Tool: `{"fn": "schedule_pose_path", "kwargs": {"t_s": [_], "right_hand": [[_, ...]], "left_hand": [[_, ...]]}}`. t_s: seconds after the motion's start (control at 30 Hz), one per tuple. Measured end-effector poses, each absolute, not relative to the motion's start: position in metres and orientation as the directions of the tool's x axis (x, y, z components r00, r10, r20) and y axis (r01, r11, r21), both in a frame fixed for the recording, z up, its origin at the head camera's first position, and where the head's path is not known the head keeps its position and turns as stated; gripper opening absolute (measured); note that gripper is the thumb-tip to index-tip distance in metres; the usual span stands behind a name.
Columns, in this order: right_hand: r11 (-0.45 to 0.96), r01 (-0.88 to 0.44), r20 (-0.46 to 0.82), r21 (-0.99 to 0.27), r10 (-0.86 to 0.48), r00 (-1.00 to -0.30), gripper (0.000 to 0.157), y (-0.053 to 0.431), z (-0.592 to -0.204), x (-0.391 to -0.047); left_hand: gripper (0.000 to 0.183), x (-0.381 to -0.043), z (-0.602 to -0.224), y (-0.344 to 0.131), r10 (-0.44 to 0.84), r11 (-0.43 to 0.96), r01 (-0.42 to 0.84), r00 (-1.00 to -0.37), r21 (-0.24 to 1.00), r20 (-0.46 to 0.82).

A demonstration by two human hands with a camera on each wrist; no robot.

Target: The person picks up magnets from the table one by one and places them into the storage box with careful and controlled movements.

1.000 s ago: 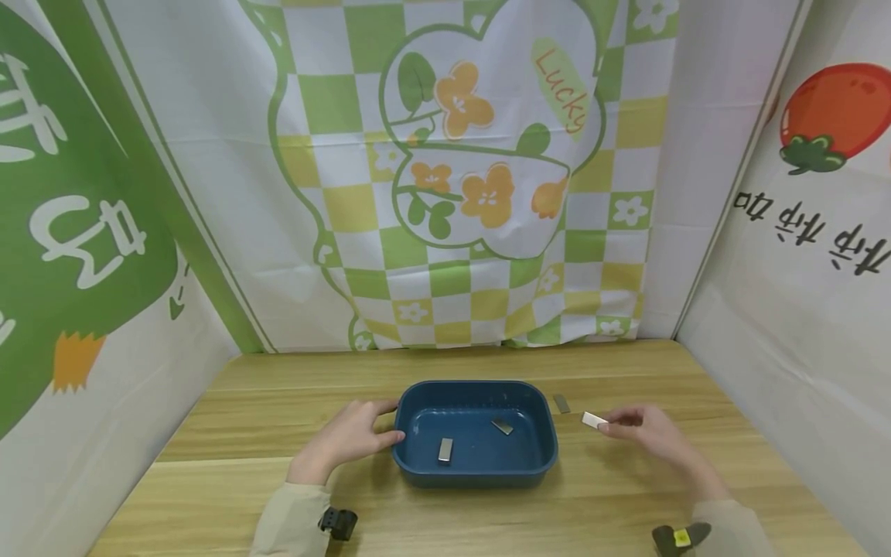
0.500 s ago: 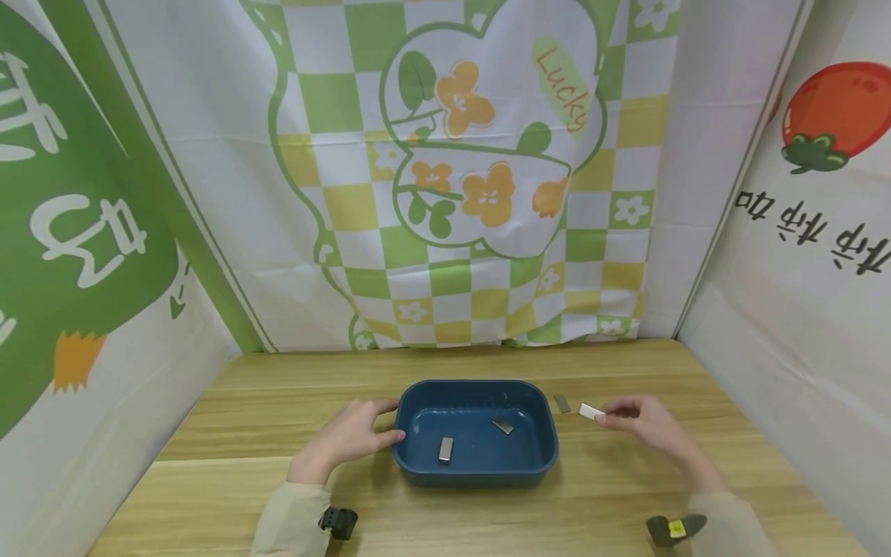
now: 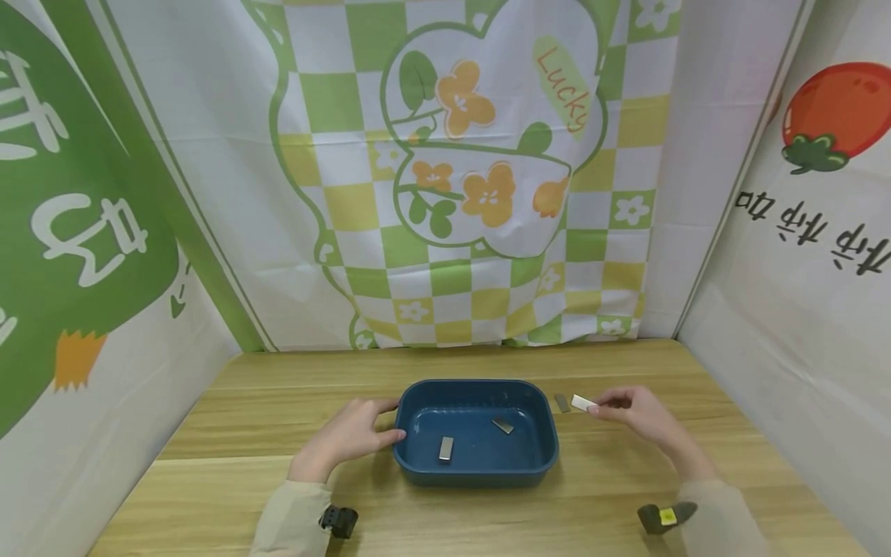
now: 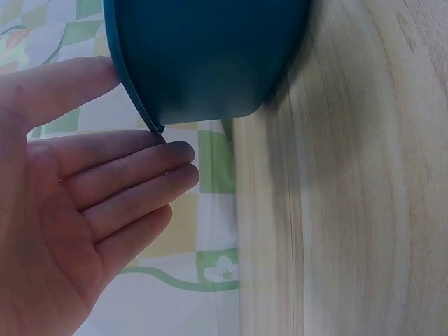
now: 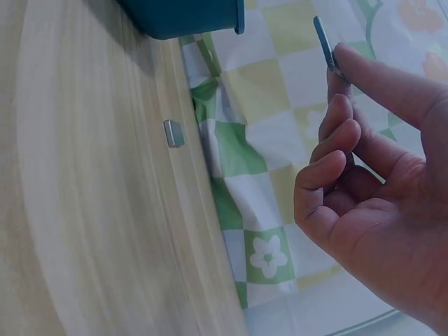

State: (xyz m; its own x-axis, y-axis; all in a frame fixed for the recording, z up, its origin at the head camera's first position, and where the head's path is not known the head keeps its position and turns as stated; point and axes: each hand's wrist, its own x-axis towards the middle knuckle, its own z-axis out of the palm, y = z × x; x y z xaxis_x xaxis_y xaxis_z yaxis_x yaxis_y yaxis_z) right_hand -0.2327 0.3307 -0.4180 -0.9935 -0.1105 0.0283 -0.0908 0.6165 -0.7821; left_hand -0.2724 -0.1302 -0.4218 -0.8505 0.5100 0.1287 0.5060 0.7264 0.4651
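Note:
Between its thumb and forefinger, my right hand (image 3: 642,416) pinches one end of a thin, flat silver metal bar (image 3: 581,403). The bar is held above the table, right of a blue rectangular plastic box (image 3: 477,478). My left hand (image 3: 348,438) rests at the box's left side, its extended fingers touching the rim; in the left wrist view the fingers (image 4: 133,182) lie nearly straight. Inside the box are two similar metal bars, one near the front left (image 3: 445,450) and a darker one toward the right (image 3: 502,425).
Another small grey metal bar (image 3: 562,403) lies on the wooden table (image 3: 278,394), just right of the box and close to the held bar. A patterned cloth (image 3: 445,294) hangs behind the table, and printed white cloth walls (image 3: 786,325) stand at both sides.
My right hand has moved left and away from me with the pinched bar, closer to the box. My left hand and the box have stayed in place.

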Motion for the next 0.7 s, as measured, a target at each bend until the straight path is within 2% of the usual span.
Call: {"fn": "schedule_pose_path", "kwargs": {"t_s": [0.37, 0.7], "right_hand": [[0.581, -0.113, 0.044, -0.806, -0.131, -0.990, 0.033, 0.321, -0.410, -0.239], [0.618, -0.120, 0.043, -0.777, -0.138, -0.990, 0.037, 0.315, -0.405, -0.245]], "left_hand": [[0.052, -0.273, -0.422, -0.131, 0.510, 0.732, 0.509, -0.850, 0.454, 0.131], [0.052, -0.272, -0.421, -0.131, 0.517, 0.724, 0.515, -0.846, 0.459, 0.134]]}}
